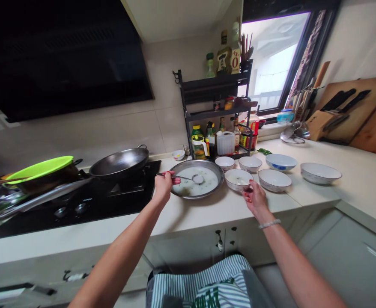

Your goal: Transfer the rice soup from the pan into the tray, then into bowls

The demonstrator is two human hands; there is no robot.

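My left hand [165, 185] is closed around the dark handle of a ladle [198, 179]. The ladle's bowl is over a wide steel basin [220, 182] of milky white liquid with small green bits. Just right of the basin, my right hand [255, 196] pinches the rim of a white bowl [238, 184], which has some of the pale liquid in it. Around that bowl stand more white bowls: two small ones behind [225, 162], one to the right [275, 180], a blue-patterned one [281, 162] and another farther right [320, 173].
On the black stove [123, 201] at left sit a steel wok [120, 164] and a pot with a lime-green basket [43, 168]. A black rack [216, 113] of bottles and jars stands against the wall. Far right are a knife block [323, 122] and cutting boards [374, 115].
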